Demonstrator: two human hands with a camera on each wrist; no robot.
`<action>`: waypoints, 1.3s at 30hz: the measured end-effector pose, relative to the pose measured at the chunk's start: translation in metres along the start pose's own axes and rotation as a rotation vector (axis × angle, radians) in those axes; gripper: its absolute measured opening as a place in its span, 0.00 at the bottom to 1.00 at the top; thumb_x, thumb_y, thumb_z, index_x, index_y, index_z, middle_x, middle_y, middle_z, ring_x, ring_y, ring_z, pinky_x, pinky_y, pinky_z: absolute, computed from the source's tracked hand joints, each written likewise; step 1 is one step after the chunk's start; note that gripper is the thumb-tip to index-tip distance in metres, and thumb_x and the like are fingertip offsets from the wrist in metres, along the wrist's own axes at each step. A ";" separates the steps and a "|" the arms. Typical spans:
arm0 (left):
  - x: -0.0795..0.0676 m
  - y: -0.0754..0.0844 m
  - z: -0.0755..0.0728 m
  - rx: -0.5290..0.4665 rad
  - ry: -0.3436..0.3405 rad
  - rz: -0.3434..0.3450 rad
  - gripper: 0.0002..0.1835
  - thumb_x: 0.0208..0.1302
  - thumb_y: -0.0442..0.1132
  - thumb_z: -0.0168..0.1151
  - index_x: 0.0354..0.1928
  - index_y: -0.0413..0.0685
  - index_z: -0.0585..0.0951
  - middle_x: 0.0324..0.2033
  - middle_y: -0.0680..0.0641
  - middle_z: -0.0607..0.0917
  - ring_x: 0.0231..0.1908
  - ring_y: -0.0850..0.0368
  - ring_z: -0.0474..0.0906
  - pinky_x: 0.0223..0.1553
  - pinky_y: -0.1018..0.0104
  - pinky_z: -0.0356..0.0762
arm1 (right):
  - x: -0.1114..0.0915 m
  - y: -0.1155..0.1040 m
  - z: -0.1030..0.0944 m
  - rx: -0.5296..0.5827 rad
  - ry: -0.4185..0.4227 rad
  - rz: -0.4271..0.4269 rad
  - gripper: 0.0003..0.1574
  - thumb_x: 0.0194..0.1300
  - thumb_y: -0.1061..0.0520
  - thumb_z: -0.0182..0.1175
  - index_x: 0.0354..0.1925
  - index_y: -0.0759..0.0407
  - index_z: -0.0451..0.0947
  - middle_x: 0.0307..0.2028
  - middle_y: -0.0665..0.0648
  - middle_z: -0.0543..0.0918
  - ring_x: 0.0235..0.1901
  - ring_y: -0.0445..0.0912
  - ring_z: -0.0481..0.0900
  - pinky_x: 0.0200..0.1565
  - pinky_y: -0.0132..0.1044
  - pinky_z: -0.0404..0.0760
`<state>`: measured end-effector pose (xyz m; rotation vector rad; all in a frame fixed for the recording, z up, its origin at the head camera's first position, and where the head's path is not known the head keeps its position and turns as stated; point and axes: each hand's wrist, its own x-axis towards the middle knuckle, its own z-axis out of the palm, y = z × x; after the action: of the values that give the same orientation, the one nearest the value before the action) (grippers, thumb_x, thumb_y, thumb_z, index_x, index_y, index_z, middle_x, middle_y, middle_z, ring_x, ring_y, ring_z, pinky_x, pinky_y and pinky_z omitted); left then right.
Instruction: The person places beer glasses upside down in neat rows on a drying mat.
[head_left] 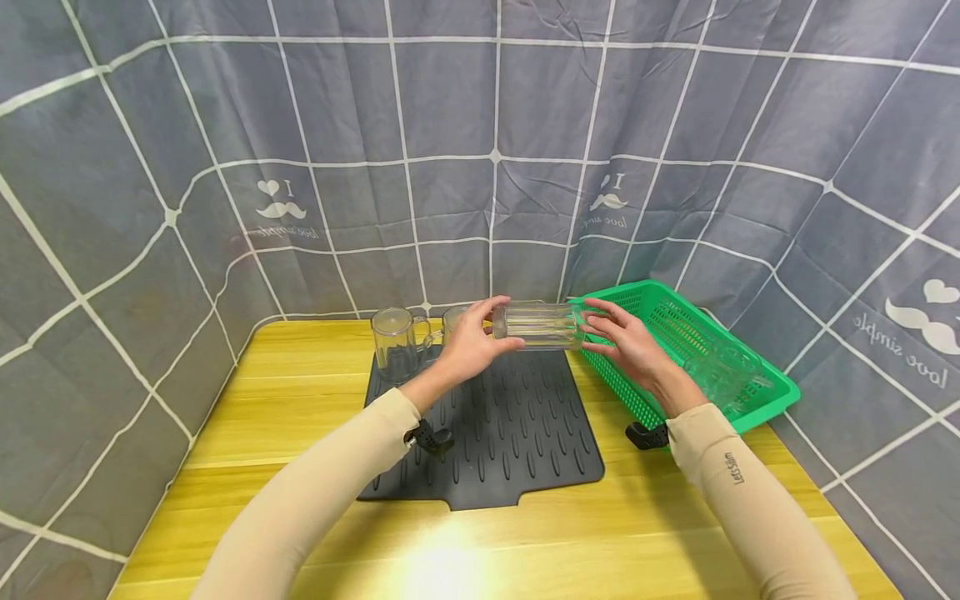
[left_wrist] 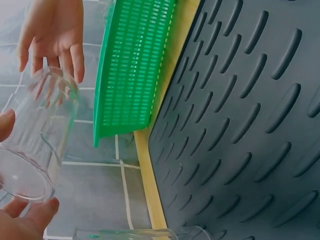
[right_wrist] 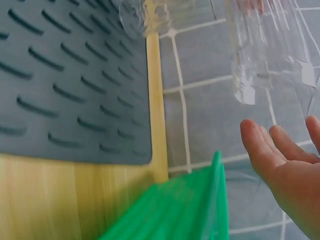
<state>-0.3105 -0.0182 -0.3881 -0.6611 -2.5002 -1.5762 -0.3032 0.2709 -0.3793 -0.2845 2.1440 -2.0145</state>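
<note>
L hand point(head_left: 472, 342) grips one end of clear glass point(head_left: 538, 326); R hand point(head_left: 636, 348), fingers spread nr other end, holds nothing. R sleeve point(head_left: 750, 500) reads "Let's Slim", curtain point(head_left: 453, 200) "love simple" (mirrored).

Shows blue-grey on the curtain point(head_left: 450, 100), squared by white lines, with white hearts and moustaches. Sets yellow grain on the table point(head_left: 285, 400), dashed dark grey on the mat point(head_left: 525, 417), bright green on the basket point(head_left: 782, 395), beige on the sleeves point(head_left: 322, 492), colourless on the cup point(head_left: 542, 325).
</note>
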 end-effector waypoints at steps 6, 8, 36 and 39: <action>0.003 0.000 0.002 0.111 0.036 -0.055 0.38 0.56 0.47 0.78 0.69 0.60 0.74 0.61 0.48 0.77 0.56 0.48 0.76 0.54 0.49 0.78 | -0.009 -0.005 -0.013 -0.189 0.001 -0.007 0.40 0.77 0.47 0.55 0.78 0.54 0.54 0.75 0.67 0.57 0.74 0.62 0.58 0.70 0.60 0.65; 0.004 0.000 0.003 0.129 0.037 -0.068 0.38 0.56 0.48 0.78 0.69 0.59 0.74 0.62 0.48 0.77 0.57 0.47 0.75 0.54 0.48 0.78 | -0.013 -0.007 -0.017 -0.241 -0.007 0.003 0.41 0.76 0.46 0.56 0.78 0.53 0.54 0.76 0.65 0.57 0.74 0.62 0.59 0.70 0.60 0.64; 0.030 -0.001 0.014 0.280 -0.007 -0.103 0.38 0.58 0.50 0.75 0.71 0.60 0.72 0.66 0.46 0.72 0.68 0.42 0.66 0.62 0.42 0.72 | -0.057 -0.010 -0.081 -0.810 0.035 -0.015 0.39 0.75 0.43 0.57 0.76 0.51 0.60 0.75 0.64 0.60 0.73 0.69 0.55 0.64 0.69 0.65; 0.032 -0.002 0.016 0.285 -0.016 -0.103 0.38 0.59 0.49 0.75 0.71 0.60 0.72 0.67 0.45 0.71 0.70 0.41 0.64 0.63 0.41 0.70 | -0.059 -0.008 -0.086 -0.848 0.048 -0.023 0.38 0.75 0.42 0.57 0.76 0.51 0.61 0.75 0.64 0.61 0.73 0.70 0.56 0.64 0.69 0.64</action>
<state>-0.3385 0.0046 -0.3870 -0.5139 -2.7354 -1.2082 -0.2688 0.3688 -0.3661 -0.3646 2.9096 -1.0062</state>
